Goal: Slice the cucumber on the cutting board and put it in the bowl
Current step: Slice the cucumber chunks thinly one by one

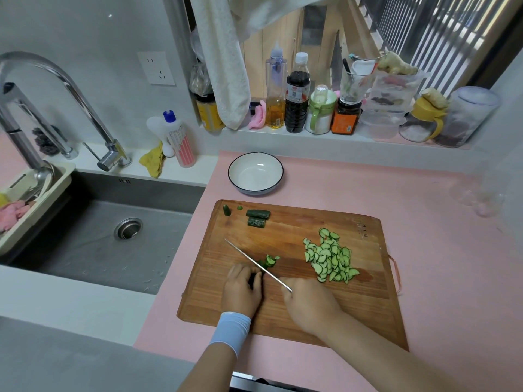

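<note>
A wooden cutting board [285, 304] lies on the pink counter. My left hand [240, 288] holds down a short cucumber piece [254, 275] with curled fingers. My right hand [307, 302] grips the handle of a knife [254, 261], whose blade rests across the cucumber just right of my left fingers. A few fresh slices [271, 260] lie beyond the blade. A pile of several half-moon slices [329, 258] covers the board's right side. Two uncut cucumber chunks [257, 217] and small end bits [227, 210] sit at the board's far left. The white bowl [276, 168] stands empty behind the board.
A steel sink [113, 227] with a tall faucet [56, 77] lies to the left. Bottles and jars [297, 100] line the windowsill behind the bowl. A dish soap bottle [181, 140] and yellow cloth [152, 161] stand by the sink. A towel [226, 66] hangs above.
</note>
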`<state>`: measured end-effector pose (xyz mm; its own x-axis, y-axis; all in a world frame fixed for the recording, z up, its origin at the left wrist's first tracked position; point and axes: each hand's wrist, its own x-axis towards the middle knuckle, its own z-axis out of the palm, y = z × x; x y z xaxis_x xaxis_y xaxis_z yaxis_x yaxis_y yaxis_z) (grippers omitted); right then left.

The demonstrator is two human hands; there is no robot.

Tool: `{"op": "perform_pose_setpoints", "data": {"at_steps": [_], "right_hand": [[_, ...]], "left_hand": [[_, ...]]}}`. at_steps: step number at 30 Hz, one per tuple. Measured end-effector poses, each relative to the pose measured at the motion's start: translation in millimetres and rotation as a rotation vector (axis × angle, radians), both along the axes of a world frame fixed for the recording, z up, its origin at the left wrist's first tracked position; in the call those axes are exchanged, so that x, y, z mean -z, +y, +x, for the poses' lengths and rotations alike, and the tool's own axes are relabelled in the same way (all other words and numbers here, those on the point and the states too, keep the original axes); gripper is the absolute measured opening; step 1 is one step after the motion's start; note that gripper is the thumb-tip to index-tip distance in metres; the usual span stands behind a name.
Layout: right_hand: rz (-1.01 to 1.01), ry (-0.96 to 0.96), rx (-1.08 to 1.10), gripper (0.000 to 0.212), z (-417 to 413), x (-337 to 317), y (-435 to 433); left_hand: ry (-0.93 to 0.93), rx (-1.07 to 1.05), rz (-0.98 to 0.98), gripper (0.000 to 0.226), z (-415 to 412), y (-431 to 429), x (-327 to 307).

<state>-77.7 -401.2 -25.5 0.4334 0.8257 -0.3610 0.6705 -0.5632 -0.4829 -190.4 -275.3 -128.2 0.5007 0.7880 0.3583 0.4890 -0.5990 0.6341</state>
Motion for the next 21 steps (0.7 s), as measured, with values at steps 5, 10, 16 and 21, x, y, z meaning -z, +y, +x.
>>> {"op": "perform_pose_setpoints", "data": {"at_steps": [5, 10, 16, 21], "right_hand": [[0.002, -0.001, 0.008, 0.026, -0.1, 3.9, 3.2], [0.014, -0.022, -0.005, 0.027, -1.3, 4.2, 1.4], [0.064, -0.118, -0.014, 0.033, -5.9, 6.1, -12.9], [0.093, -0.099, -0.031, 0.028, -2.5, 5.5, -24.2]], "left_hand": [[0.015, -0.029, -0.046, 0.023, -0.3, -0.3, 1.9], [0.022, -0.018, -0.039, 0.02, -1.3, -1.3, 2.3], [0.043, -0.028, -0.051, 0.008, -0.7, 0.6, 6.3], [0.041, -0.028, -0.056, 0.018, -1.9, -1.1, 5.1]]}}
